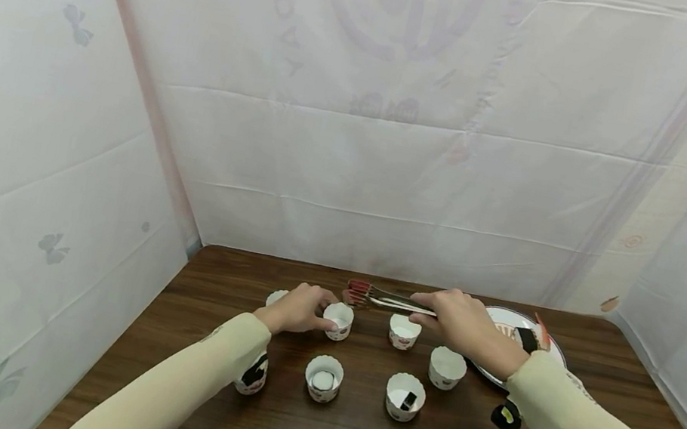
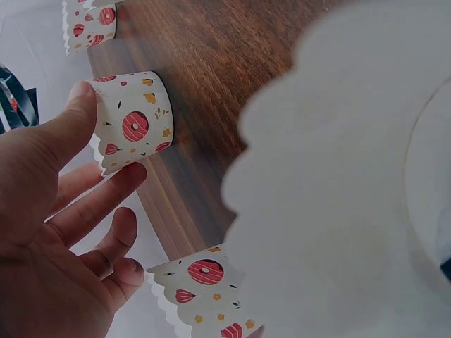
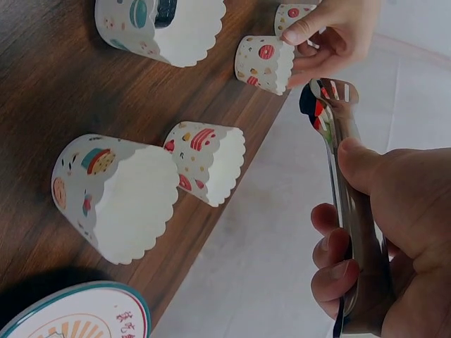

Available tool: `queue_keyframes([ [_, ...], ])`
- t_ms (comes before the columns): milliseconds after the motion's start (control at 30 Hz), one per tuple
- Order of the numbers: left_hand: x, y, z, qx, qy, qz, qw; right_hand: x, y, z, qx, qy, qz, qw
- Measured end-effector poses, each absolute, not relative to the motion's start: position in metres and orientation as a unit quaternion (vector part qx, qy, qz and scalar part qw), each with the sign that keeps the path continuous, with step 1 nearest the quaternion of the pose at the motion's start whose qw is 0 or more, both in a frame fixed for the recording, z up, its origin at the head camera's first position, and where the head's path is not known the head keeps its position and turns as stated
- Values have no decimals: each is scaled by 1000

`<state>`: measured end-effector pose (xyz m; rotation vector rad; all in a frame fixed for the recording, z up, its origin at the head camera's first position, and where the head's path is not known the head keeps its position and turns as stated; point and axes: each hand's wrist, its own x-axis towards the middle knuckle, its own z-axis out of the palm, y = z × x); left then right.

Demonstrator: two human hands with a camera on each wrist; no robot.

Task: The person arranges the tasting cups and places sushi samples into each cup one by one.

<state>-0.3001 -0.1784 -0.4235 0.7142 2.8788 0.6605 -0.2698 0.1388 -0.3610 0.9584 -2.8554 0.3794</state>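
Observation:
My left hand (image 1: 302,308) pinches a white printed paper cup (image 1: 338,322) in the back row, thumb on one side of its scalloped rim and fingers on the other. In the left wrist view, donut prints (image 2: 135,127) show on that cup's wall. My right hand (image 1: 461,321) grips metal tongs (image 1: 400,302), which reach left toward the same cup. Between the tong tips is a small dark piece with red and green (image 3: 318,116), like a sushi roll; its exact kind I cannot tell.
More paper cups stand around: a front cup (image 1: 326,365) holds a white piece, another (image 1: 398,384) a black-banded piece. Cups at the back (image 1: 402,340) and right (image 1: 445,377) stand nearby. A plate (image 1: 505,317) with shrimp sushi (image 1: 543,334) and a dark roll (image 1: 506,419) are by my right sleeve.

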Motion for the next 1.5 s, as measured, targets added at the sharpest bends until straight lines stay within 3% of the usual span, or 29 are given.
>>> queue_keyframes([
  [1500,-296,-177,-425,223,951,209,52,-268,121,-379,338,-933,105,68],
])
